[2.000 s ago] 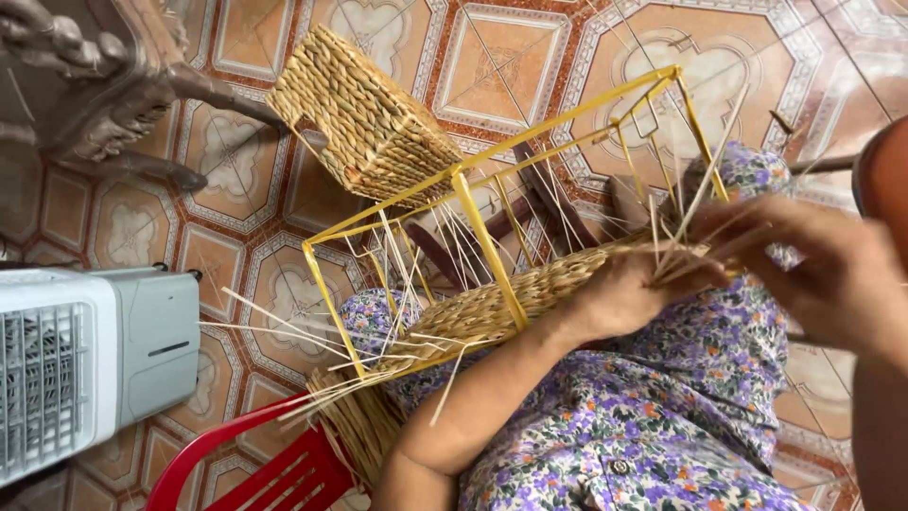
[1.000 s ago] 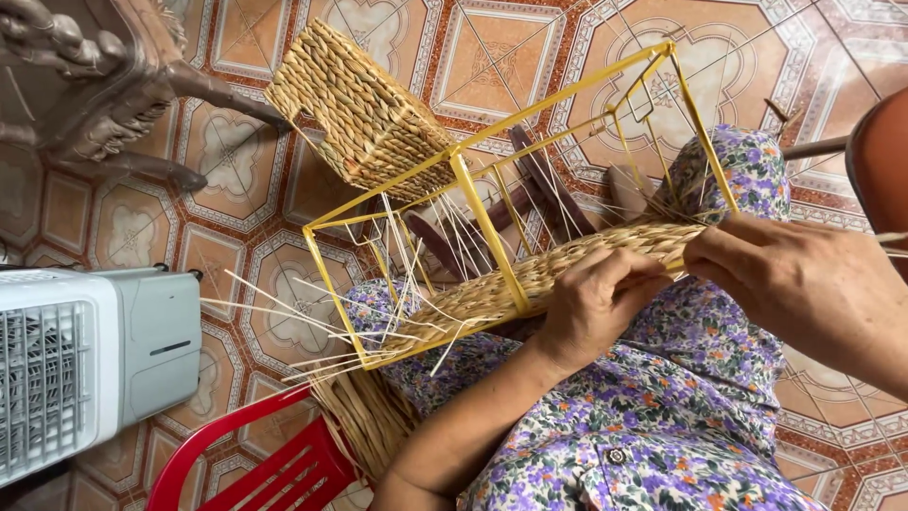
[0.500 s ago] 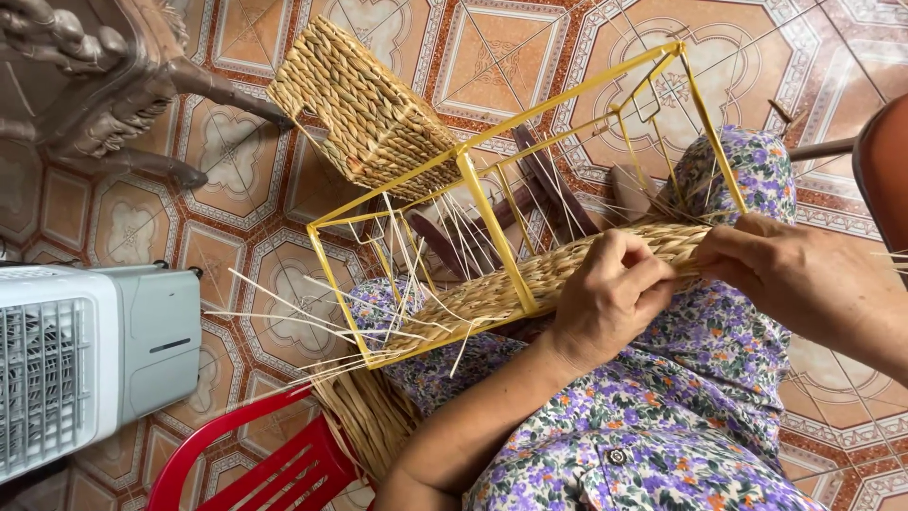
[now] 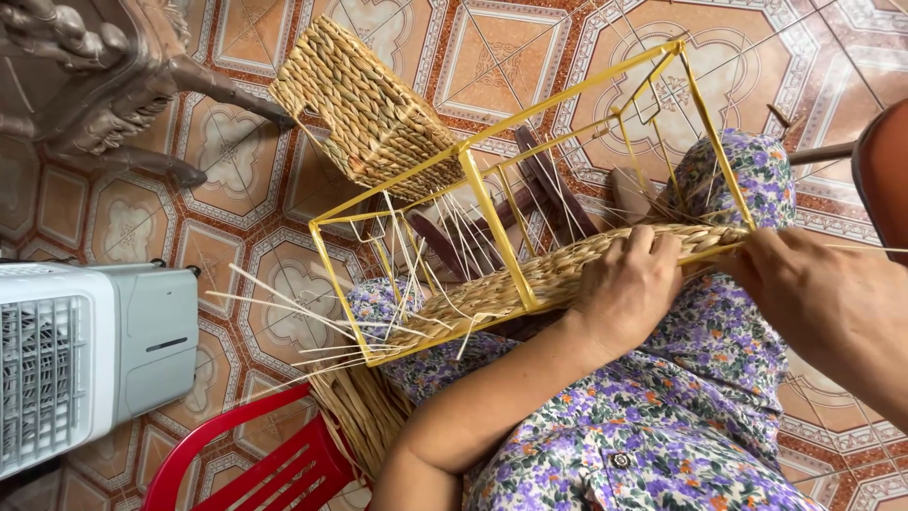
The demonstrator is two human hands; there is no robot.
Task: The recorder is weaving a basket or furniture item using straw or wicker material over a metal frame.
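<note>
A yellow wire box frame (image 4: 492, 222) lies tilted across my lap. Its lower side carries a woven band of straw-coloured fibre (image 4: 530, 279), with loose thin strands (image 4: 284, 312) sticking out to the left. My left hand (image 4: 629, 284) lies on the woven band, fingers curled over its edge and gripping it. At the frame's right corner, my right hand (image 4: 818, 298) has its fingers closed on the weaving end; a thin strand runs out past it to the right. A finished woven basket (image 4: 364, 109) lies on the floor behind the frame.
A bundle of raw fibre (image 4: 364, 412) hangs beside my left thigh. A red plastic stool (image 4: 274, 468) stands at lower left, with a white fan heater (image 4: 85, 355) beside it. A carved dark wooden chair leg (image 4: 113, 85) is at upper left. The floor is patterned tile.
My left hand has slid up onto the woven band and settled there. My right hand has dropped from holding loose strands high to the frame's right corner. The frame has shifted slightly.
</note>
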